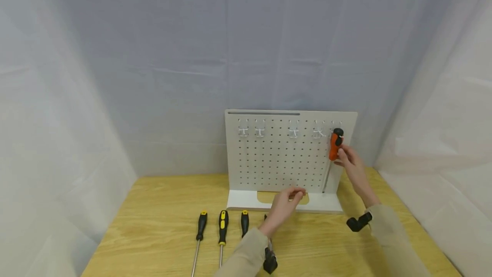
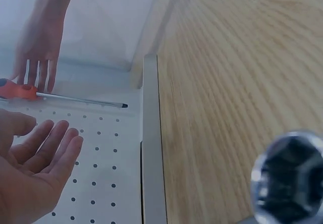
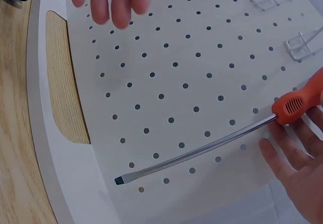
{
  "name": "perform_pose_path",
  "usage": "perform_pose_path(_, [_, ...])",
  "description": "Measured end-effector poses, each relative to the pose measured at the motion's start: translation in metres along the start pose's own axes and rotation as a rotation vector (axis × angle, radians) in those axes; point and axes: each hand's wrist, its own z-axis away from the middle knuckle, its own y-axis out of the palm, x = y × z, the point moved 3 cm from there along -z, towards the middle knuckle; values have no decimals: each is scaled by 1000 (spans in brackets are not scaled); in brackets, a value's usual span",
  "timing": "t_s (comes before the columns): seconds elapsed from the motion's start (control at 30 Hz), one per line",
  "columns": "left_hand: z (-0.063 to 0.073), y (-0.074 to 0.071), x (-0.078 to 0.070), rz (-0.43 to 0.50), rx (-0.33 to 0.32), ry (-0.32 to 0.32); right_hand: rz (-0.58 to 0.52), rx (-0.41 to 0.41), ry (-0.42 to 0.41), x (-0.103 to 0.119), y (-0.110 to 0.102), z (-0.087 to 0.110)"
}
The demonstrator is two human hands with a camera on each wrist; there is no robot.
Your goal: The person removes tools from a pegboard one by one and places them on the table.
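Note:
Upright before me stands a white pegboard (image 1: 276, 161). My right hand (image 1: 352, 166) grips the lower handle of an orange-and-black screwdriver (image 1: 334, 148) at the board's right side. Its handle overlaps the rightmost hook, and whether it sits in that hook I cannot tell. The long shaft points down, and the right wrist view shows its flat dark tip (image 3: 120, 180). My left hand (image 1: 285, 203) holds nothing; its fingers are loosely bent in front of the board's base (image 1: 323, 202). The left wrist view shows this left hand (image 2: 38, 171) palm up, apart from the screwdriver.
Several clear hooks (image 1: 294, 129) line the board's upper part. On the wooden table (image 1: 161, 208) lie black-and-yellow screwdrivers (image 1: 201, 225), handles toward the board. Another tool is mostly hidden by my left wrist. A blurred shiny metal ring (image 2: 290, 178) shows close to the left wrist camera.

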Motion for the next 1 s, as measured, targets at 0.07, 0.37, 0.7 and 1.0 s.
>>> perform_pose_path(0.07, [-5, 1, -1, 2, 1, 4, -9, 8, 3, 1, 1, 0])
perform_pose_path(0.37, [-23, 11, -1, 13, -21, 27, -18, 31, 0, 0, 0, 3])
perform_pose_path(0.7, [-40, 30, -5, 106, -40, 23, -7, 41, 27, 6, 1, 7])
perform_pose_path(1.0, [-42, 51, 0, 125, 12, -17, -29, 41, 36, 11, 1, 10])
